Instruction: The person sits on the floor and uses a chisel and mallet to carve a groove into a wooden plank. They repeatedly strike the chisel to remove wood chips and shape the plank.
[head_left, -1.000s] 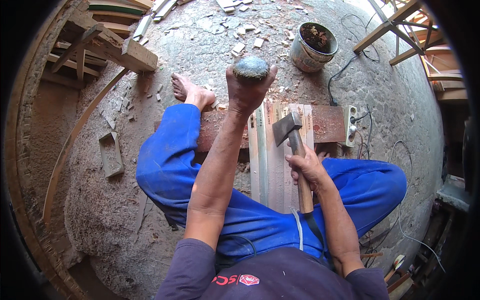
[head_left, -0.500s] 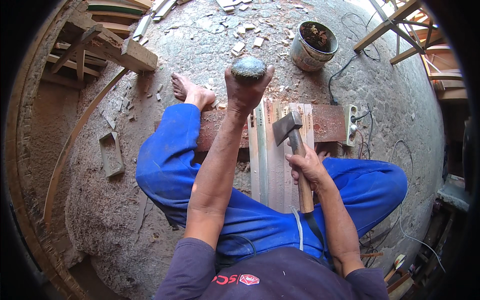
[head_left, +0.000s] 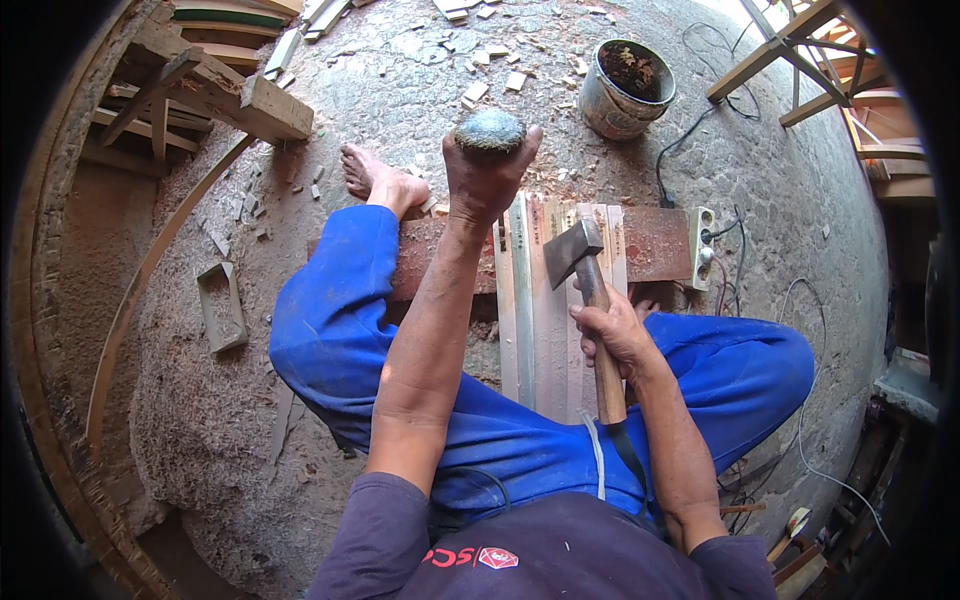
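My left hand is raised ahead of me, closed around an upright thing with a rounded, rough, grey-green top. Its lower part is hidden by the hand, so its kind cannot be made out. My right hand grips the wooden handle of a hatchet near my right thigh. The hatchet's head points up and its blade faces left. Between my legs lie several long pale wooden strips side by side, with small dark marks near their far ends. Those ends rest on a reddish plank.
A power strip with plugged cables stands at the plank's right end. Beyond it is a bucket holding brown scraps. Wood chips litter the floor. A small open box lies at left, near a long curved wooden strip. Wooden frames stand at far right.
My left hand has shifted slightly left with the rounded thing in it. My right hand and the hatchet have hardly moved.
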